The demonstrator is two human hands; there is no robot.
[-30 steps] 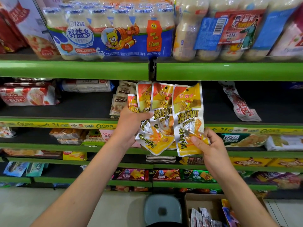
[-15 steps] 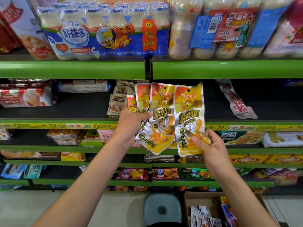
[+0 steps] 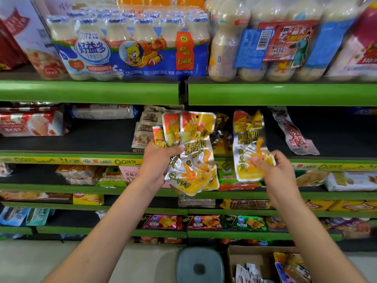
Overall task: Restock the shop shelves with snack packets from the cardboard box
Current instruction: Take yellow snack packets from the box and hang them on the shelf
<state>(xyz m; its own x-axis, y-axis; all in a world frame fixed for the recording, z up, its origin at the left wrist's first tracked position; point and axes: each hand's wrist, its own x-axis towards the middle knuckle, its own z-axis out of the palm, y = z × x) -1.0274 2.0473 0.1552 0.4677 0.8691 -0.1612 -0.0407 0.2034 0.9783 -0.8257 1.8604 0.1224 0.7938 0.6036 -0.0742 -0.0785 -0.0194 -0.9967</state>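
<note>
My left hand grips a fanned bunch of yellow and silver snack packets in front of the second shelf. My right hand pinches the lower part of one single yellow packet, held apart to the right of the bunch and level with the dark shelf opening. The cardboard box stands open on the floor at the bottom right with more packets inside.
Green-edged shelves hold bottled drinks on top, a red and white packet lying at right, brown snack packs behind my left hand. Lower shelves carry biscuits and crisps. A grey stool stands below beside the box.
My right hand has pulled one packet off the bunch and moved it right, away from my left hand. The left hand still holds the rest in the same place.
</note>
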